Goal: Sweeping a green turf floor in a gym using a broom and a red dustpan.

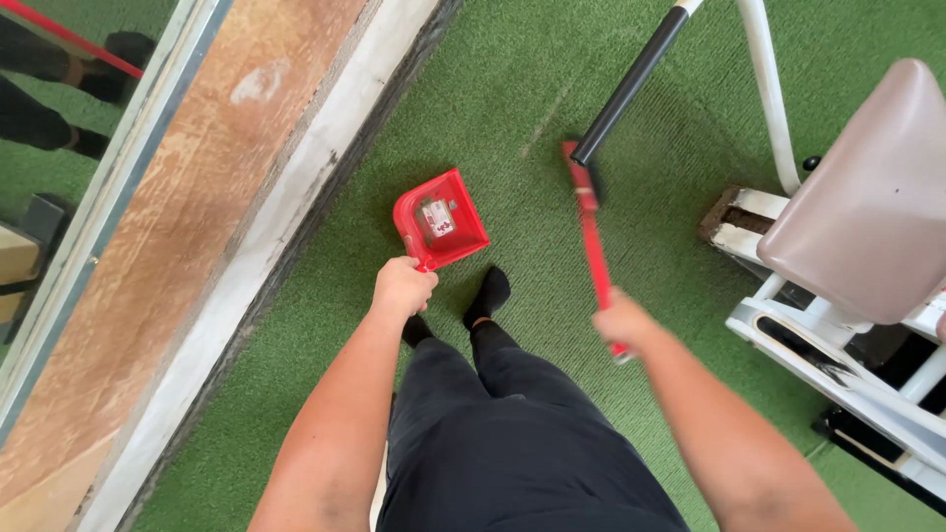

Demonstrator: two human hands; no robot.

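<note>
Red dustpan hangs over the green turf, my left hand fingers clenching its handle; right hand fingers wrap the red brush.

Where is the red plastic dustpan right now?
In the head view, the red plastic dustpan is left of centre, held by its handle in the left hand over the green artificial turf, beside the pale floor ledge.

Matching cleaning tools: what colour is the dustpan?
Red dustpan, held by the left hand; head view.
</note>
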